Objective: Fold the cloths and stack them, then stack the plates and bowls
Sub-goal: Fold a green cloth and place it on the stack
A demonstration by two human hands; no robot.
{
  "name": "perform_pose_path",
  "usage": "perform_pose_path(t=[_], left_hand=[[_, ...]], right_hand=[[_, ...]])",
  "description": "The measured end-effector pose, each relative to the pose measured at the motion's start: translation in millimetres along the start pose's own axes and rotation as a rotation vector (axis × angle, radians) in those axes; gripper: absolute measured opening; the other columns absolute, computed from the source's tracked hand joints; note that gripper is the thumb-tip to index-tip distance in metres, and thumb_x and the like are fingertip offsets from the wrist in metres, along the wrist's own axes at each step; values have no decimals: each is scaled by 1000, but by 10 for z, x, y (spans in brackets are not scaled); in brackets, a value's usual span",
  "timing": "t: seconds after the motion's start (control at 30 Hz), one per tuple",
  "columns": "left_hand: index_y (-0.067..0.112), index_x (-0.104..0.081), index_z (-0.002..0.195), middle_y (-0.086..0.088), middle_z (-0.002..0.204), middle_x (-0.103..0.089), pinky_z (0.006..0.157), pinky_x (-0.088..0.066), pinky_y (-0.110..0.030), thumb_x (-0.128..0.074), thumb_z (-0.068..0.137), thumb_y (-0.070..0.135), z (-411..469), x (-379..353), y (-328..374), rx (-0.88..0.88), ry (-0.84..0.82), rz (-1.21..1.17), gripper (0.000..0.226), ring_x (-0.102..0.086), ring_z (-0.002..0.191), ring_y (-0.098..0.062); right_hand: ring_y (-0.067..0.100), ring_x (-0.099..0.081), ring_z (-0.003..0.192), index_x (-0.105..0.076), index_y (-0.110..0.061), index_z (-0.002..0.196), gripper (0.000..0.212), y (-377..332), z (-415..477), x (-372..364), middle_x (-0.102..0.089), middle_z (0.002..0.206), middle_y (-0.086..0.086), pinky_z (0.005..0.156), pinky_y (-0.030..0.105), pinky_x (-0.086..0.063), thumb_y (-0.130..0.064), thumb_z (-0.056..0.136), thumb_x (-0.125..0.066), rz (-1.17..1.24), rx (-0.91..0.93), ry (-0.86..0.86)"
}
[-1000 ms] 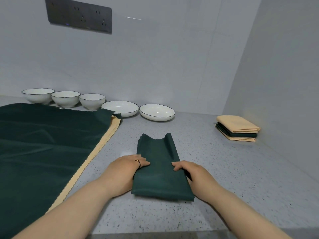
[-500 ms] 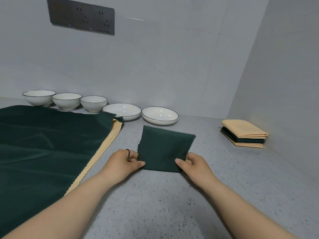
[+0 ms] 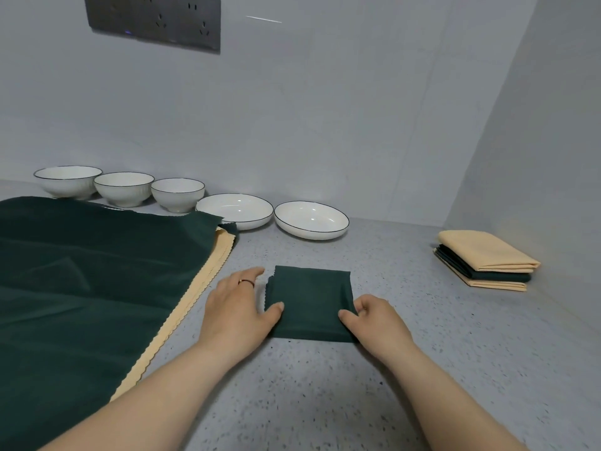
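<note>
A small folded dark green cloth (image 3: 310,304) lies flat on the grey speckled counter (image 3: 325,402) in front of me. My left hand (image 3: 237,307) rests at its left edge, fingers stretched along the counter and thumb pressing on the cloth. My right hand (image 3: 374,320) pinches the cloth's near right corner, thumb on top and fingers curled at the edge. Far right, a stack of folded beige and green cloths (image 3: 484,260) sits by the side wall. A large green cloth (image 3: 81,288) lies spread at the left over a beige cloth (image 3: 195,297).
Three white bowls (image 3: 123,188) and two shallow white plates (image 3: 234,211) (image 3: 311,219) stand in a row along the back wall. A grey socket panel (image 3: 153,21) hangs on that wall. The side wall (image 3: 553,157) closes the right.
The long green strip was folded over away from me into a compact square. My hands shifted from its near end to its left and right sides.
</note>
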State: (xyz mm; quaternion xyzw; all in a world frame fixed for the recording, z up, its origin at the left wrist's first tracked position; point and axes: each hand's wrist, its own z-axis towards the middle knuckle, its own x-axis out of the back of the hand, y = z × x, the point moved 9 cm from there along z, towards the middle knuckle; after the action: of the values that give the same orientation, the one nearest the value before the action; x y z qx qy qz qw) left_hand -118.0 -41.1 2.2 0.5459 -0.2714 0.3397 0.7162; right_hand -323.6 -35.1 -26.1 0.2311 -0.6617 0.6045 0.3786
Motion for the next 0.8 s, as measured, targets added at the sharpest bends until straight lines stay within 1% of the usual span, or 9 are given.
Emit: perform_pose_path(t=[0.07,0.13,0.2,0.3,0.43,0.5,0.57,0.7,0.8], left_hand=[[23,-24,144,8,149,-29,114,-12,-25,-43,95,38,117,-40,157,-104,-14,76,55,-22,139,-12],[22,-21,146,6,152,-25,116,-6,-28,-34,98,35,229,-183,290,-167,-95,176,52,-18,141,-12],[22,-18,147,4,153,-22,117,-2,-31,-31,99,32,320,-349,361,-177,-175,239,51,-14,143,-12],[24,-15,147,4,154,-20,117,2,-32,-32,97,32,365,-525,378,-181,-243,275,53,-11,143,-12],[27,-13,147,5,155,-17,117,3,-34,-36,95,34,402,-576,333,-178,-262,268,58,-10,144,-13],[26,-17,147,2,152,-25,117,0,-34,-35,95,36,433,-565,306,-144,-262,223,55,-18,142,-15],[25,-28,143,1,146,-38,116,-9,-33,-34,96,41,476,-507,300,-122,-208,201,50,-30,137,-17],[24,-53,124,1,129,-55,104,-29,-28,-38,97,35,514,-310,324,-113,-65,107,33,-48,121,-18],[24,-61,111,3,116,-62,94,-38,-27,-40,96,32,498,-304,255,-76,-84,87,27,-54,109,-19]], right_hand=[[12,-38,62,-39,-18,67,29,-9,-1,-16,-40,63,-5,55,26,-29,-31,89,-53,8,12,-13],[11,-35,58,-36,-19,64,33,-21,-9,-27,-37,60,-6,54,25,-28,-31,89,-52,9,24,-29],[9,-32,55,-33,-19,62,37,-30,-7,-35,-34,59,-6,53,25,-26,-31,90,-52,-4,39,-43],[7,-33,54,-32,-20,61,38,-49,-4,-64,-35,59,-7,53,23,-26,-31,93,-48,-40,67,-76],[6,-34,54,-34,-22,59,38,-81,7,-104,-37,59,-8,55,23,-27,-27,95,-46,-36,94,-136],[6,-35,55,-35,-24,58,38,-95,0,-101,-38,58,-8,56,23,-28,-27,94,-47,-31,94,-142],[7,-35,55,-35,-23,58,38,-101,-12,-94,-38,58,-8,58,23,-28,-28,93,-48,-44,88,-134],[11,-42,64,-43,-19,67,30,-100,-37,-97,-44,65,-7,74,25,-32,-34,93,-46,-56,63,-124],[11,-37,59,-35,-19,61,39,-94,-42,-85,-38,60,-6,71,24,-31,-38,94,-43,-39,42,-98]])
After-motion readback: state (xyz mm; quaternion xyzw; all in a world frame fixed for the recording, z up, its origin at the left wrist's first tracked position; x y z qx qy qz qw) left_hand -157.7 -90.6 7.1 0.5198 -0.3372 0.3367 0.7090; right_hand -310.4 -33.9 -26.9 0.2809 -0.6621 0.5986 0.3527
